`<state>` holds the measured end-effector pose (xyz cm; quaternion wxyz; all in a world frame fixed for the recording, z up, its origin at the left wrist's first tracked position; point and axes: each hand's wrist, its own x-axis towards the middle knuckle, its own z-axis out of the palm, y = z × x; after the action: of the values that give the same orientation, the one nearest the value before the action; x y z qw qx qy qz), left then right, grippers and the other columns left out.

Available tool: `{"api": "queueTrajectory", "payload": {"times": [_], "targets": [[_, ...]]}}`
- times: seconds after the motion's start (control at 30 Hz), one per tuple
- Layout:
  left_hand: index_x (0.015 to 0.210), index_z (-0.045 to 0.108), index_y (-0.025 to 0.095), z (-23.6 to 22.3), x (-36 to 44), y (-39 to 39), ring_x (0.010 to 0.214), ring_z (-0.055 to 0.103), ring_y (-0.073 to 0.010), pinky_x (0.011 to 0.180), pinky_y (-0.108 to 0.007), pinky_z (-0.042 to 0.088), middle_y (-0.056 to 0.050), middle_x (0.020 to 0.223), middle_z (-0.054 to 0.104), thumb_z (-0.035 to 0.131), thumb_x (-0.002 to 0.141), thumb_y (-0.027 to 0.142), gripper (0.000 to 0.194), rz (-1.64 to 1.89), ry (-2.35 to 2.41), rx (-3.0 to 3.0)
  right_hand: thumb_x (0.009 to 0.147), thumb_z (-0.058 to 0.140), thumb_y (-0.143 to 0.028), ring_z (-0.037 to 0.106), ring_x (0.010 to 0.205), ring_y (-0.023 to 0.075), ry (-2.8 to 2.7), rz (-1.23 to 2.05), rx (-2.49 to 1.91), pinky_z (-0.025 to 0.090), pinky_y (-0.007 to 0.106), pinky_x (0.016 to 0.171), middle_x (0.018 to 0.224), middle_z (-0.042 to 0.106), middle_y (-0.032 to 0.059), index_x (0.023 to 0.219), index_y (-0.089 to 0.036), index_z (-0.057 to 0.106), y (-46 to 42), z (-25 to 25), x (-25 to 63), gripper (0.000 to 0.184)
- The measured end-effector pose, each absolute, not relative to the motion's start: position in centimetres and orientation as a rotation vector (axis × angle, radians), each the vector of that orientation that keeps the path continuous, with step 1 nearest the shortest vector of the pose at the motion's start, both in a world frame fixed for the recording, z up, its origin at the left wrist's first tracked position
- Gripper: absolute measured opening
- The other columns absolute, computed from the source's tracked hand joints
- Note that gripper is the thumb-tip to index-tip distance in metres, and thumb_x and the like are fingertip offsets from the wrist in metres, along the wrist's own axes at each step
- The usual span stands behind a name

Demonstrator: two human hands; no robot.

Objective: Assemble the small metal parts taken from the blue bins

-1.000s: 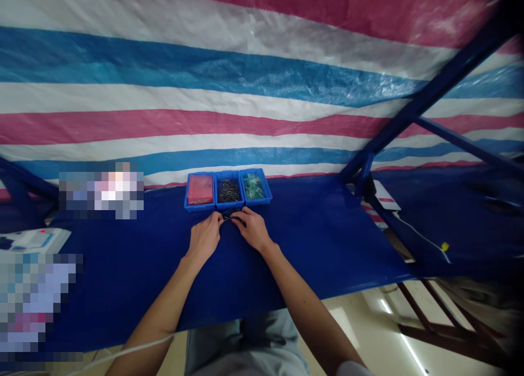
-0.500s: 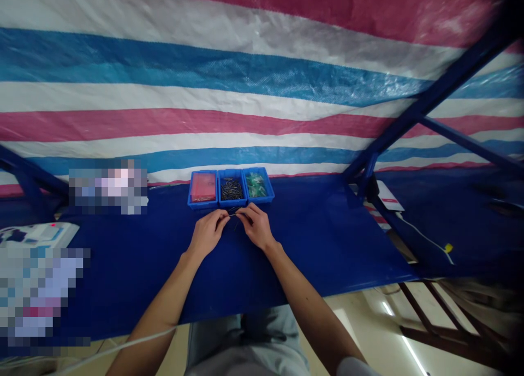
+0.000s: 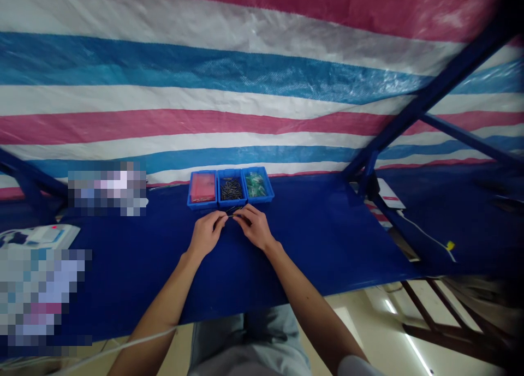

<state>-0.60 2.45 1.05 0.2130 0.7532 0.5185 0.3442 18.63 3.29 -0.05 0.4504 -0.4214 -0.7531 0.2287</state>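
My left hand and my right hand rest close together on the blue table cover, fingertips almost meeting. Between the fingertips of both hands is a thin dark screw. A few more dark screws lie loose on the cover just beyond my fingers. Right behind them stand three small blue bins side by side: the left bin holds something red, the middle bin holds several dark screws, the right bin holds green pieces.
A striped red, white and blue tarp hangs behind the table. A blue metal frame rises at the right, with a white cable below it. A white device lies at the far left.
My hands have drawn slightly back from the bins and their fingertips now pinch a thin screw between them. The view has shifted a little.
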Motion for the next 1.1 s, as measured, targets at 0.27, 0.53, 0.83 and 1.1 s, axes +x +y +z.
{"api": "queueTrajectory", "payload": {"times": [0.27, 0.53, 0.83, 1.1], "targets": [[0.093, 0.066, 0.02, 1.03, -0.72, 2.45, 0.072, 0.064, -0.0155, 0.072, -0.024, 0.047, -0.002, 0.077, 0.069, 0.044, 0.101, 0.037, 0.029, 0.916, 1.418, 2.097, 0.099, 0.056, -0.032, 0.066, 0.084, 0.0151, -1.853, 0.58, -0.99, 0.053, 0.026, 0.079, 0.097, 0.069, 0.0051, 0.111, -0.025, 0.074, 3.28, 0.02, 18.57, 0.023], [0.101, 0.067, 0.02, 0.78, -0.64, 2.53, 0.074, 0.065, -0.0154, 0.074, -0.025, 0.049, -0.002, 0.08, 0.07, 0.045, 0.101, 0.037, 0.027, 0.929, 1.352, 2.121, 0.098, 0.058, -0.032, 0.068, 0.086, 0.0148, -1.84, 0.571, -0.984, 0.054, 0.026, 0.081, 0.099, 0.07, 0.0049, 0.114, -0.027, 0.074, 3.3, -0.21, 18.49, 0.023], [0.104, 0.069, 0.02, 0.35, -0.67, 2.52, 0.079, 0.067, -0.0169, 0.075, -0.026, 0.05, -0.005, 0.091, 0.074, 0.049, 0.099, 0.039, 0.028, 0.964, 1.359, 2.137, 0.098, 0.057, -0.032, 0.068, 0.085, 0.0148, -1.856, 0.572, -0.978, 0.055, 0.026, 0.081, 0.099, 0.07, 0.005, 0.111, -0.027, 0.075, 3.29, -0.22, 18.47, 0.022], [0.102, 0.07, 0.02, 0.35, -0.72, 2.48, 0.078, 0.068, -0.0167, 0.078, -0.027, 0.051, -0.006, 0.094, 0.075, 0.049, 0.099, 0.039, 0.028, 1.002, 1.359, 2.14, 0.099, 0.055, -0.032, 0.067, 0.083, 0.0147, -1.881, 0.585, -0.98, 0.053, 0.026, 0.08, 0.097, 0.069, 0.005, 0.11, -0.025, 0.073, 3.15, -0.03, 18.41, 0.023]]}}
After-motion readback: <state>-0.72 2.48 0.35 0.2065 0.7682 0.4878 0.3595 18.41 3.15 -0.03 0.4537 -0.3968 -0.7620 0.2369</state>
